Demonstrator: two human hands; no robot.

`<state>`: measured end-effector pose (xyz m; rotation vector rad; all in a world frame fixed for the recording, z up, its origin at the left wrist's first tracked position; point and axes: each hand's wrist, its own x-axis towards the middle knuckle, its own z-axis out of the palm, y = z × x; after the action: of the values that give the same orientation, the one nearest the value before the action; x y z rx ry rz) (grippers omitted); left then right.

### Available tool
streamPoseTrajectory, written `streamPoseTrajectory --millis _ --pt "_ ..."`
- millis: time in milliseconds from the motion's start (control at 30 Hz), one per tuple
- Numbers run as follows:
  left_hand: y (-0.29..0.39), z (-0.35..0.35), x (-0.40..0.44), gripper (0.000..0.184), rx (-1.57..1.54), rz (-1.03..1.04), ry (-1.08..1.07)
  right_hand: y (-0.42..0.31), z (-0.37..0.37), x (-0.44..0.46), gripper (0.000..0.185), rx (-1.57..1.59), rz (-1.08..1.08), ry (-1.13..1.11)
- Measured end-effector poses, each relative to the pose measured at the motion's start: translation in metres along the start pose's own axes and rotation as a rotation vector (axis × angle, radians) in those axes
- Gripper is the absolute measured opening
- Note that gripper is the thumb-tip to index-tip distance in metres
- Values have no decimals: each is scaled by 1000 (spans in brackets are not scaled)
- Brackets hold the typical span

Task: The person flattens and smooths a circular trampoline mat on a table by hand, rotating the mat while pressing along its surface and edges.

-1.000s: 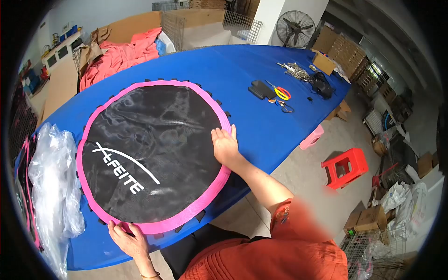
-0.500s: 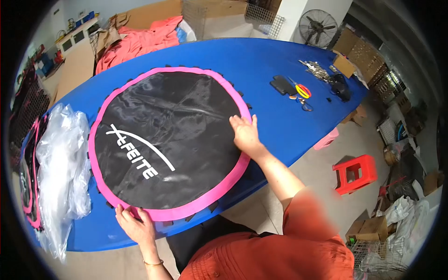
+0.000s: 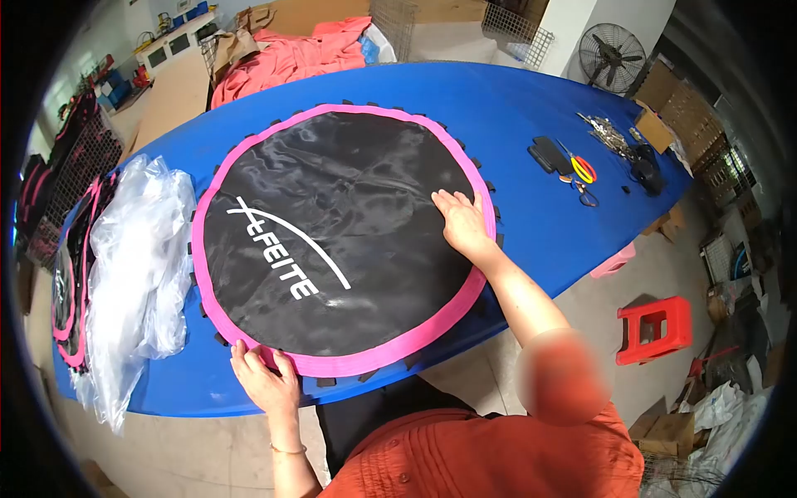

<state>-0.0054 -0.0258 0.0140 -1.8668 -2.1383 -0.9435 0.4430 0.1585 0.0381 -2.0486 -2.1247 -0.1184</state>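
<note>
A round black mat (image 3: 357, 187) with a pink border and white "FEITE" lettering lies flat on the blue table. Short black tabs stick out around its rim. My left hand (image 3: 267, 382) rests on the near-left part of the border, fingers spread, thumb apart. Toward the right side of the mat, my right hand (image 3: 462, 224) lies flat with its fingers stretched out over the black fabric. Neither hand lifts anything off the table. A heap of clear plastic bags (image 3: 141, 257) lies left of the mat.
On the blue table (image 3: 448, 87), to the right, are yellow-and-red scissors (image 3: 583, 169), a black case (image 3: 550, 154), and a pile of small metal pieces (image 3: 608, 134). More pink-edged mats (image 3: 70, 307) lie at the left end. A red stool (image 3: 654, 330) stands on the floor.
The camera view has shifted, so the table and mat appear farther right. My right hand has slid slightly inward from the mat's right edge. My left hand stays on the border.
</note>
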Motion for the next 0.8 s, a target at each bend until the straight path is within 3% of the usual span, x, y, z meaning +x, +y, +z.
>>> streamPoseTrajectory --millis 367,600,800 --pt "1 1 1 33 18 17 15 -79 14 75 66 -3 -57 -58" --pt "2 0 1 34 2 8 10 -132 25 64 64 -39 -330 -41" --pt "3 0 0 35 -13 -9 -6 -137 23 71 64 -5 -290 -34"
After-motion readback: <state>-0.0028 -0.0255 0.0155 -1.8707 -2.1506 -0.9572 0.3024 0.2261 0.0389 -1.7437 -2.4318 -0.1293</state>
